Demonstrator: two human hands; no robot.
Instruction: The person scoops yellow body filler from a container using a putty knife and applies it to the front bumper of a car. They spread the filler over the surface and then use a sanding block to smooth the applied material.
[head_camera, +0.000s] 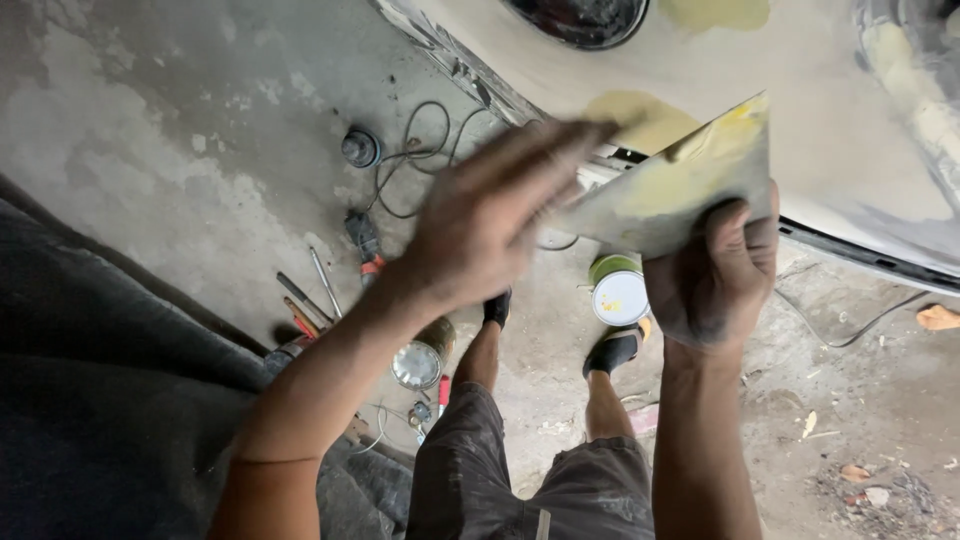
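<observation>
Head view, looking down past both forearms to a concrete floor (180, 180). The right hand (712, 275) is clenched around the lower edge of a flat metal mixing board (680, 185), fingers curled under it and thumb on top; the board tilts upward to the right and carries a smear of yellow-green filler paste (735, 125). The left hand (490, 215) is motion-blurred, fingers extended and close together, its tips at the board's upper left edge; whether it holds anything cannot be told from the blur. The board sits just in front of a sanded, pale car body panel (820, 130), which shows yellow filler patches (640, 115). Below the hands stands an open can with a white inside lid (619, 295) near the person's right foot in a black shoe (612, 350). A second tin with a shiny top (420, 360) lies further left. Hand tools (305, 305), a power tool (365, 245) and a looped cable (420, 150) lie on the floor.
</observation>
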